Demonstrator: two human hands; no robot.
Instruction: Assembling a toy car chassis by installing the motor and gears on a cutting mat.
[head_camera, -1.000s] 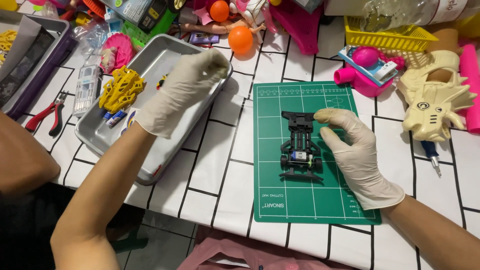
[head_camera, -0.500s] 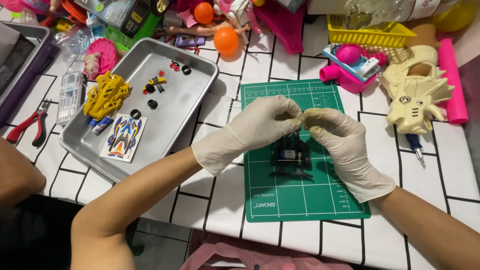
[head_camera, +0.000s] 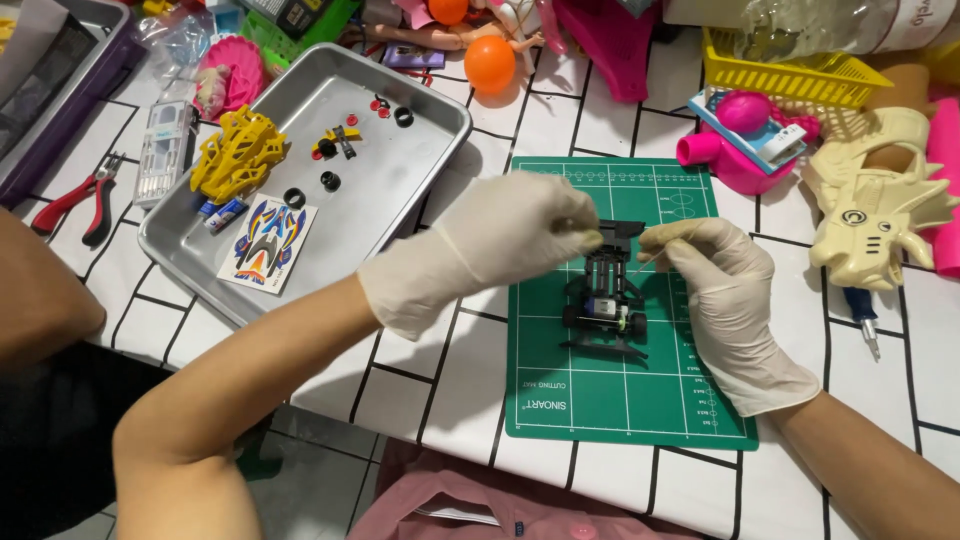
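While pinched by gloved hands (head_camera: 640, 245): black toy-car chassis (head_camera: 605, 300), bodyless.

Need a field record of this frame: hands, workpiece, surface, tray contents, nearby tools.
left hand: white-gloved left hand, fingers pinched at the rear top of the chassis
right hand: white-gloved right hand, fingertips at the same spot from the other side
workpiece: small black toy car chassis, body shell off
surface: green gridded cutting mat on white black-lined tablecloth
tray: silver metal tray holding yellow plastic car shell, sticker sheet, loose black tyres
tools: red-handled pliers left of the tray
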